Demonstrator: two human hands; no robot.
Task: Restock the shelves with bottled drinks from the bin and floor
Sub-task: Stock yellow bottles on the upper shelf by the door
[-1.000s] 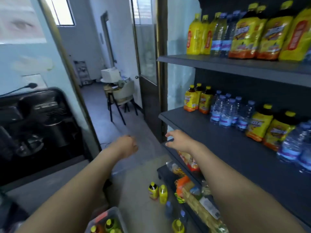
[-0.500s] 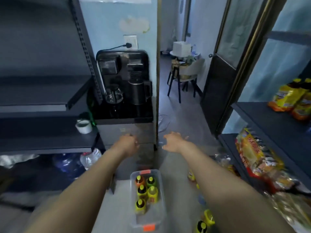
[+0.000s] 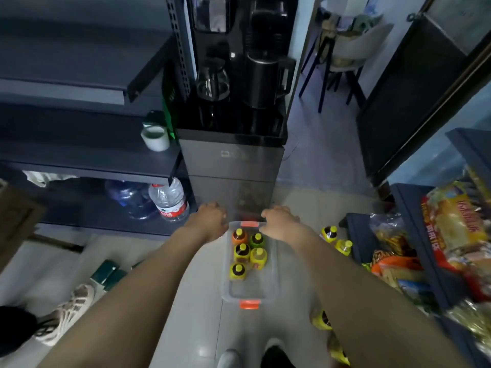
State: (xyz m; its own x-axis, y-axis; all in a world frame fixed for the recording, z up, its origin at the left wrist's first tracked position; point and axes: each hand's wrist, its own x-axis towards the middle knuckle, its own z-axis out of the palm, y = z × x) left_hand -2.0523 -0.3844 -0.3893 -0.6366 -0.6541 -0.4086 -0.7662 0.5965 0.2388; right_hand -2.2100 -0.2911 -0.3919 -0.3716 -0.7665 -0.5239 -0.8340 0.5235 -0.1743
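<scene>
Fingers (image 3: 285, 212) of both hands curl down, tips hidden; whether they grip cannot be told. Five bottled drinks (image 3: 241, 252) stand in the clear bin (image 3: 249, 296) on the floor, left hand (image 3: 210, 221) beside its far corner, right hand (image 3: 279, 223) over its far rim, water dispenser (image 3: 231, 166) beyond.

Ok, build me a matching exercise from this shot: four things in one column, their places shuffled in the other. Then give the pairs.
Things:
1. tape roll
2. big water bottle with a red label
3. orange bottle
4. snack bags

Places:
A. inside the clear bin
B. on the right-hand shelves
C. on the middle left shelf, beside the black machine
D. on the bottom left shelf

Pairs: 1-C, 2-D, 3-A, 4-B
</scene>
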